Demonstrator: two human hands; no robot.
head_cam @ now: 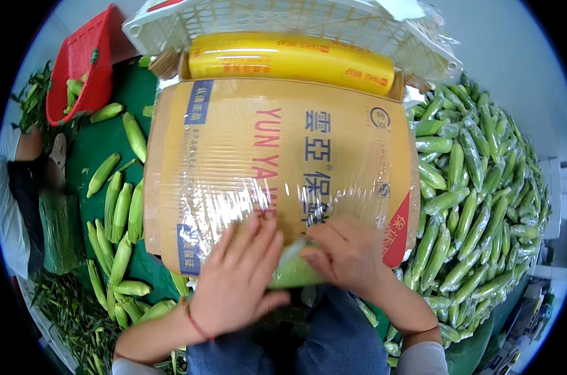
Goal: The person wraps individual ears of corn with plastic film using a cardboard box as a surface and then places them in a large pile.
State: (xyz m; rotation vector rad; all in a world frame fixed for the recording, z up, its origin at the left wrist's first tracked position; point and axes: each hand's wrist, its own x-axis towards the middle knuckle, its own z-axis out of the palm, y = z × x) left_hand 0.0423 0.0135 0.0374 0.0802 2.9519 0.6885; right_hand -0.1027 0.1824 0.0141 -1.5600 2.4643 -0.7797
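A green ear of corn (295, 269) lies at the near edge of a cardboard box (227, 154) whose top is covered with clear film. My right hand (349, 255) has its fingers closed on the right end of the ear. My left hand (246, 274) is spread palm down over the film, at the ear's left end, and its fingers are blurred. Behind the box top rests a yellow roll of plastic wrap (288, 58). Clear film shines beneath and in front of both hands.
Loose ears of corn (121, 213) lie on the green surface at left, near a red plastic basket (98, 61). Many film-wrapped ears (471, 211) are heaped at right. A white plastic crate (246, 18) stands behind the roll. Another person (18, 201) sits at far left, beside husks.
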